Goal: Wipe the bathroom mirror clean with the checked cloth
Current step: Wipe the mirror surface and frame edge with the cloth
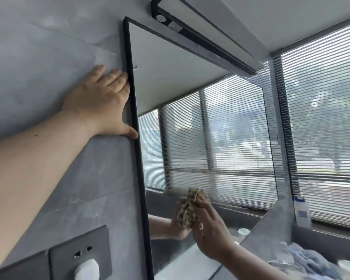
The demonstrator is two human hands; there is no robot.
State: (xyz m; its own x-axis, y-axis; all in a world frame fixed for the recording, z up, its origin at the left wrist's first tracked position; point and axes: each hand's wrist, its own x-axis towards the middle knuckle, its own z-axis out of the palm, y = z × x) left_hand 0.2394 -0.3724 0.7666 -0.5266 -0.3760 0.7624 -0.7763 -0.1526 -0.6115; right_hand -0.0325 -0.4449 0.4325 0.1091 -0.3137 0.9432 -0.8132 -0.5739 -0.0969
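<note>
Left hand lies flat on the grey wall, fingers straight, thumb tip touching the black frame of the mirror. Low on the glass, the right hand grips the checked cloth, fingers curled round it. The cloth is bunched into a wad, tan and pale checks, a little blurred, and pressed to the mirror so it meets its own reflection. Streaky haze shows on the glass just right of it.
</note>
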